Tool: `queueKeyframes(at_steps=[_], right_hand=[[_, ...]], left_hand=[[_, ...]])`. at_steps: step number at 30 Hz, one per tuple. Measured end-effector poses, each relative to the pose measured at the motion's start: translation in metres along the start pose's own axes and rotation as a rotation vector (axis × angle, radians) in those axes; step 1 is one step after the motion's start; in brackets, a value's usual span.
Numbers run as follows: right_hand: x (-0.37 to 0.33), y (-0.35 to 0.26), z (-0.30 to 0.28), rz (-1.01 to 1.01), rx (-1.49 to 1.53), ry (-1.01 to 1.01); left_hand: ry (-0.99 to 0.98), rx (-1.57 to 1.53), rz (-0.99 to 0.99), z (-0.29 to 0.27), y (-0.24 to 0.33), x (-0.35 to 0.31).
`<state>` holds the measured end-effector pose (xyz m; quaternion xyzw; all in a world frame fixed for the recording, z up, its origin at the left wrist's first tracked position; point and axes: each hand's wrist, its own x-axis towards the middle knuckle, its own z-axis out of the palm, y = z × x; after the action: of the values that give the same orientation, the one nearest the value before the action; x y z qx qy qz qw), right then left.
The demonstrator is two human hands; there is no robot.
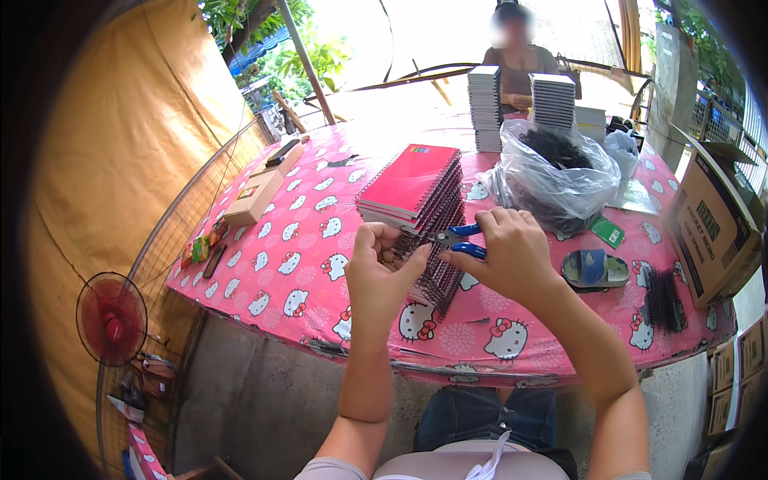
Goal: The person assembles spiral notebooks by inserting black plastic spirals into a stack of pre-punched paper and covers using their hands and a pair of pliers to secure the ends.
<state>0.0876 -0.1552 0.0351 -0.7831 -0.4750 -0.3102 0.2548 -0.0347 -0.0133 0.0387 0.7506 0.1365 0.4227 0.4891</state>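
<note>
A tall stack of spiral-bound notebooks with red covers stands on the table in front of me. My right hand grips blue-handled pliers, their jaws pointing left at the wire binding on the near side of the stack. My left hand has its fingers closed around the edge of a notebook beside the plier jaws, thumb toward the tool. Exactly what the jaws bite on is too small to tell.
A plastic bag of black spiral coils sits right of the stack, near a blue slipper and loose black coils. Notebook stacks stand before a seated person. A cardboard box is at right, a fan at left.
</note>
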Motion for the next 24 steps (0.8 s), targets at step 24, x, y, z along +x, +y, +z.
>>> queueKeyframes(at_steps=[24], right_hand=[[0.000,-0.004,0.008,0.005,0.026,-0.026]], left_hand=[[-0.031,-0.189,-0.078,-0.004,-0.010,-0.004]])
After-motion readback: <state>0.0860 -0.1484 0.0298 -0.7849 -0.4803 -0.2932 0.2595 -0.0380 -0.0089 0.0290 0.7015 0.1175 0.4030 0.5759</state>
